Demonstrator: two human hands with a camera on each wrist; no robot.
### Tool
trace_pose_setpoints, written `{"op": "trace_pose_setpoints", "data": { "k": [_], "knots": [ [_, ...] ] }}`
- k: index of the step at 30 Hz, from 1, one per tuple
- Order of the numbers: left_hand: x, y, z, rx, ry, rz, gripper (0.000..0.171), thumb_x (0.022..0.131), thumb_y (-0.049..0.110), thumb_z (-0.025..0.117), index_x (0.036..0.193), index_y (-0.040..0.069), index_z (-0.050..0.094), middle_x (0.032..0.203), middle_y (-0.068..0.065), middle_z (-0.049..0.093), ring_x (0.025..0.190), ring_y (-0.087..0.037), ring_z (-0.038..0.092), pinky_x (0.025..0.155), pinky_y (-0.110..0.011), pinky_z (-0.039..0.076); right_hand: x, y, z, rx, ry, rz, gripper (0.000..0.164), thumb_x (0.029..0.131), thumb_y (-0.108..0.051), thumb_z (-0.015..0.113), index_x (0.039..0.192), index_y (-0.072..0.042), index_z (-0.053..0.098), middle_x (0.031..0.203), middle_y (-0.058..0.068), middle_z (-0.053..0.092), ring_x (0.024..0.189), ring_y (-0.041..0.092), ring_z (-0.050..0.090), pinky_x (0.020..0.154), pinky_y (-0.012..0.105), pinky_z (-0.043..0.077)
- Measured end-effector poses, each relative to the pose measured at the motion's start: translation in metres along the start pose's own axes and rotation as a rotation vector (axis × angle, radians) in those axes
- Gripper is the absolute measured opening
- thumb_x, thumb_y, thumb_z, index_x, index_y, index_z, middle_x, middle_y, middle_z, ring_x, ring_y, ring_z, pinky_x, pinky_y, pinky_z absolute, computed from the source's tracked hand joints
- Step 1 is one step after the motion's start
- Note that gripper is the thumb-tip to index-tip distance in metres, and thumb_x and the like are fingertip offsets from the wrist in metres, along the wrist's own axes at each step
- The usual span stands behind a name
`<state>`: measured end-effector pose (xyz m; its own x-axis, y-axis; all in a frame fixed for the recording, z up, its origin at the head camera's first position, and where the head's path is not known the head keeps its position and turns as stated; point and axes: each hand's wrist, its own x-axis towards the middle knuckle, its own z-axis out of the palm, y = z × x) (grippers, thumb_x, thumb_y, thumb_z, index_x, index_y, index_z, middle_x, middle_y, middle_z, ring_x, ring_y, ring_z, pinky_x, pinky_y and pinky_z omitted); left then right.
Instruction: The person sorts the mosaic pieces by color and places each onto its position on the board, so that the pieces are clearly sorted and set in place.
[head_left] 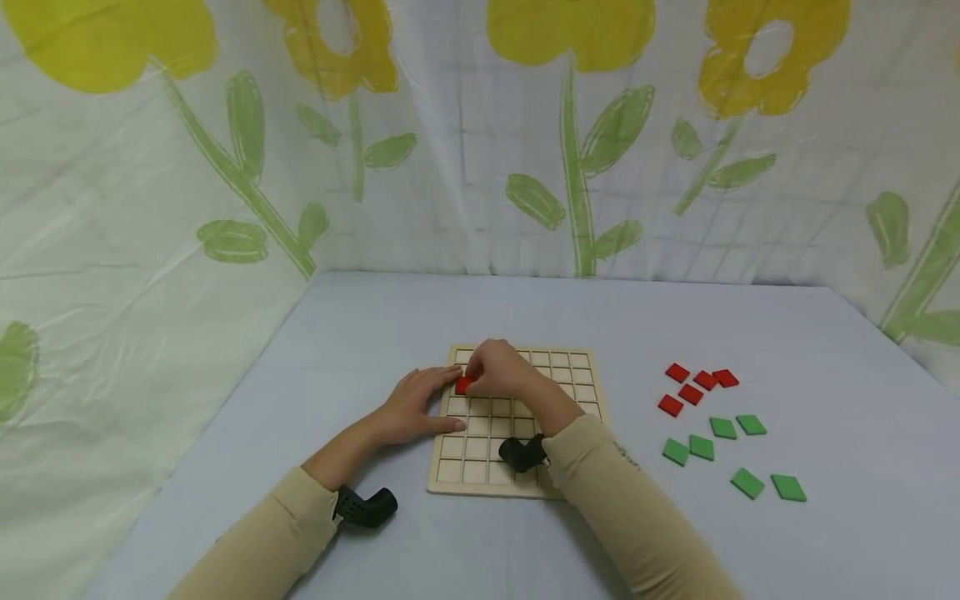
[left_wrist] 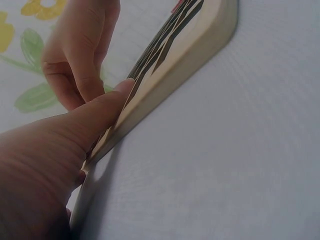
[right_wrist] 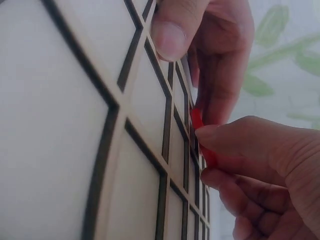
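Observation:
A square wooden grid board (head_left: pixel 474 490) lies on the table. My right hand (head_left: pixel 504 371) reaches over it and pinches a red square tile (head_left: pixel 462 386) at the left column, near the far corner. Seen from the right wrist, the thumb covers part of the red tile (right_wrist: pixel 196 119), which is at the grid's surface; whether it sits fully in a cell cannot be told. My left hand (head_left: pixel 408 407) rests along the board's left edge, fingers extended and spread. Its thumb (left_wrist: pixel 112 100) lies on the board's rim in the left wrist view.
Right of the board lie several loose red tiles (head_left: pixel 691 394), with several green tiles (head_left: pixel 701 447) nearer to me. Behind the white table (head_left: pixel 375 325) hangs a curtain (head_left: pixel 465 167) with yellow flowers. Each wrist wears a black device (head_left: pixel 367 508).

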<state>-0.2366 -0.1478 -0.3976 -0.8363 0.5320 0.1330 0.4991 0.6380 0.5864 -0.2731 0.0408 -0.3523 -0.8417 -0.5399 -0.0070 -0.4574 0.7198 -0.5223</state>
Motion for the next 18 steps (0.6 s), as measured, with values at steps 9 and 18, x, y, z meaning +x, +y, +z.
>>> {"op": "trace_pose_setpoints", "data": {
  "k": [9, 18],
  "knots": [
    [0.0002, -0.0008, 0.0010, 0.005, 0.012, -0.003, 0.077, 0.079, 0.037, 0.073, 0.141, 0.009, 0.039, 0.145, -0.009, 0.042, 0.137, -0.031, 0.032, 0.112, -0.060, 0.012, 0.0014, -0.0077, 0.0054, -0.005, -0.004, 0.025, 0.017, 0.078, -0.011, 0.074, 0.091, 0.000, 0.072, 0.088, 0.009, 0.070, 0.077, 0.016, 0.060, 0.070, 0.026, 0.052],
    [0.0011, -0.0002, 0.0005, 0.008, 0.013, 0.008, 0.076, 0.079, 0.038, 0.073, 0.142, 0.011, 0.039, 0.145, -0.008, 0.042, 0.137, -0.030, 0.033, 0.112, -0.061, 0.013, 0.0023, -0.0078, 0.0055, 0.024, -0.009, 0.063, 0.015, 0.078, -0.011, 0.074, 0.089, -0.001, 0.072, 0.085, 0.007, 0.069, 0.073, 0.014, 0.058, 0.068, 0.026, 0.051]
  ]
}}
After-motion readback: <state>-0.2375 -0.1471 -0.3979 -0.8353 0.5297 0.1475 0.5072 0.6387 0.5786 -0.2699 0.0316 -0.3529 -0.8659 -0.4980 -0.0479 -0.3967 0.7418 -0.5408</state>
